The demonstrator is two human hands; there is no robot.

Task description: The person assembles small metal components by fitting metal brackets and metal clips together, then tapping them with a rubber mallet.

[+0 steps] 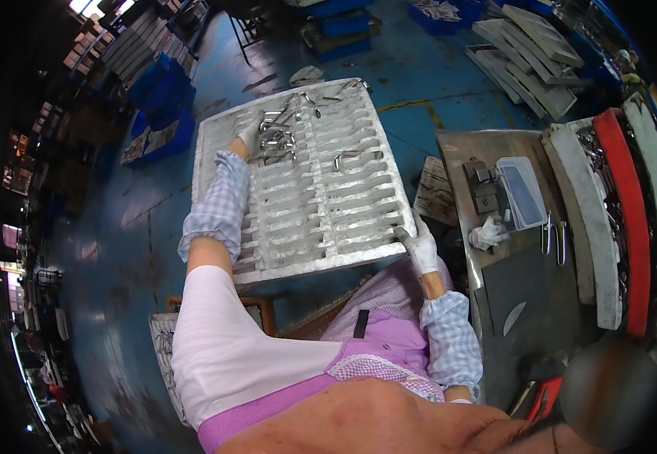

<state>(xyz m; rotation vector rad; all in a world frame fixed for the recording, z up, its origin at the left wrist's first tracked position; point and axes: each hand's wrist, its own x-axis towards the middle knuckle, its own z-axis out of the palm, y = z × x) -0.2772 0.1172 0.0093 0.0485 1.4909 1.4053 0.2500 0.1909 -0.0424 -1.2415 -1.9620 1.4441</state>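
Observation:
A large grey-white slotted tray (358,250) lies in front of me, its rows of grooves running across it. Shiny bent metal pieces, perhaps handles (277,142), are heaped in its far left part, with a few more toward the far edge. One similar metal piece (347,157) rests in a groove right of the middle. My left hand (250,138), in a white glove, reaches to the left side of the heap; its fingers are too hidden to read. Gloved in white as well, my right hand (419,248) grips the tray's near right edge, thumb on top.
On the right, a workbench (521,287) holds a clear plastic box (521,193), metal blocks (482,185), a crumpled white cloth (487,234) and long trays of metal parts (582,219). Blue bins (158,125) stand far left. Flat trays (529,60) are stacked far right.

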